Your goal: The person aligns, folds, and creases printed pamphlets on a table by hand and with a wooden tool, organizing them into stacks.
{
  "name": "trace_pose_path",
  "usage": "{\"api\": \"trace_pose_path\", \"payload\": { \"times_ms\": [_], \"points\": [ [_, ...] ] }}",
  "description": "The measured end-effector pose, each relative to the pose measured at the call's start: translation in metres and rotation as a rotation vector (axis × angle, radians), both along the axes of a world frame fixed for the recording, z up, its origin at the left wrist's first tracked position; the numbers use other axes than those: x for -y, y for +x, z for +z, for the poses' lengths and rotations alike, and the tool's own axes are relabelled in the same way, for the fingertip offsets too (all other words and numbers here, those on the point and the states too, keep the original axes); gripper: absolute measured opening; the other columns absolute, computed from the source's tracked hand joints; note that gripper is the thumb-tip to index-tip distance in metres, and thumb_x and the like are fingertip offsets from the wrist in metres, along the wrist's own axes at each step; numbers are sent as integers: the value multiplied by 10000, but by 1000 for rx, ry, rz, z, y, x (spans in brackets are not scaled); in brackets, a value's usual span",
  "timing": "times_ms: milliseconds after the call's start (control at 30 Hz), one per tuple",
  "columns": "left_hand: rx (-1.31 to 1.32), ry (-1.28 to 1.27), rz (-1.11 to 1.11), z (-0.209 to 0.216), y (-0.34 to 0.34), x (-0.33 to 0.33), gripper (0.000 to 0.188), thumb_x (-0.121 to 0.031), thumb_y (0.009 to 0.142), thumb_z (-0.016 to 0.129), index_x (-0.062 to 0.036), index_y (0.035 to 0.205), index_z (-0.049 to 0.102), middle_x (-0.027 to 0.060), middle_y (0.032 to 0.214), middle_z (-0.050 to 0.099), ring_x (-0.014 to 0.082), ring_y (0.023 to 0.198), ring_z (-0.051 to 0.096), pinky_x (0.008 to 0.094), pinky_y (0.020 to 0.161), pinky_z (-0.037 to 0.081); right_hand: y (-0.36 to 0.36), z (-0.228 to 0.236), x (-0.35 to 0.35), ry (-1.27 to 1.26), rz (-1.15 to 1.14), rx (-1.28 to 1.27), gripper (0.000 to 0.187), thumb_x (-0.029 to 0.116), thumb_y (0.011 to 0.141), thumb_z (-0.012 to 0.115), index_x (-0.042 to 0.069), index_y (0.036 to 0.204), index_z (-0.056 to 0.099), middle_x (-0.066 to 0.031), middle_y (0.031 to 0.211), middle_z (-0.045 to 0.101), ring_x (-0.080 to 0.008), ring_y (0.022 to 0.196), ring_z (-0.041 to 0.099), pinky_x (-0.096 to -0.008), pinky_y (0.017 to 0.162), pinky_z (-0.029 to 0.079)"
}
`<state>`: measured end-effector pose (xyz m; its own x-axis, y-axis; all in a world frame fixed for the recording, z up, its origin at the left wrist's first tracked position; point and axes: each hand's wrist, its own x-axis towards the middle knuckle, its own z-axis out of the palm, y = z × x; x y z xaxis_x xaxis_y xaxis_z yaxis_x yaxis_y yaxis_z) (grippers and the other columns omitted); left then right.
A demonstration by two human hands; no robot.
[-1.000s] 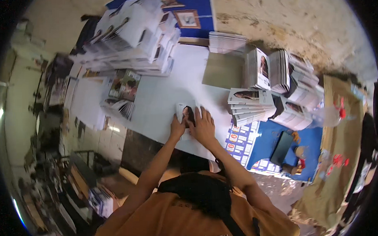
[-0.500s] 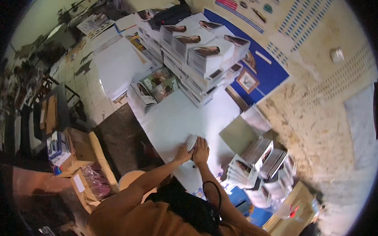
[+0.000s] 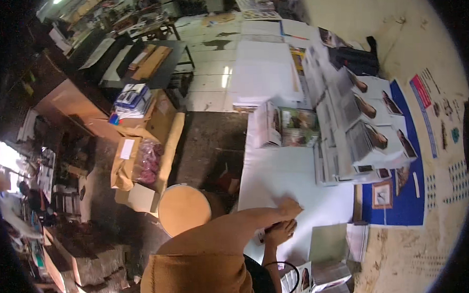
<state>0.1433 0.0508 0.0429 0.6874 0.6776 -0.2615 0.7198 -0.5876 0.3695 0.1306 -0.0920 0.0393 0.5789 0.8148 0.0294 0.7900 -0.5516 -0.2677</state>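
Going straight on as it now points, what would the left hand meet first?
Beyond the white tabletop, the left hand would probably meet the brown strip below the blue board. The hand is blurred and depth unclear, so it might catch the tall booklet stacks instead.

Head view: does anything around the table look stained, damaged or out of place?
Two spots stand out. Dark, irregular patches break up the pale floor near top centre, perhaps stains or damage. At lower right, brownish blotches mark the wall, as if worn or damp.
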Motion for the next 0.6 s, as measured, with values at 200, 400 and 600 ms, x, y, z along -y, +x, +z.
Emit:
{"api": "trace_pose_path", "payload": {
  "times_ms": [200, 400, 600],
  "points": [
    [213, 194, -193, 34, -20, -21, 548, -431, 1000, 444, -75, 667, 693, 108, 554, 629, 326, 531, 634, 530, 587, 513, 1, 19, -15, 55, -13, -62, 553, 330, 986, 415, 32, 1452, 425, -183, 1475, 464, -395, 1381, 391, -540, 1082, 340],
    [166, 394, 75, 31, -26, -8, 465, -489, 970, 508, -82, 1169, 616, 118, 1293, 571, 281, 1267, 469, 465, 1022, 372, -5, 10, -11, 97, 80, 60, 624, 346, 940, 508, 34, 1468, 393, -169, 1489, 444, -384, 1381, 400, -526, 1076, 365],
    [-63, 177, 491, 39, -1, 28, 682, -523, 1009, 388, -16, 1465, 405, 226, 1598, 236, 397, 1503, 145, 620, 1200, 57, 12, -26, 11, 68, -57, 70, 626, 401, 945, 540, 73, 1465, 420, -149, 1481, 459, -364, 1410, 373, -510, 1080, 369]
  ]
}}
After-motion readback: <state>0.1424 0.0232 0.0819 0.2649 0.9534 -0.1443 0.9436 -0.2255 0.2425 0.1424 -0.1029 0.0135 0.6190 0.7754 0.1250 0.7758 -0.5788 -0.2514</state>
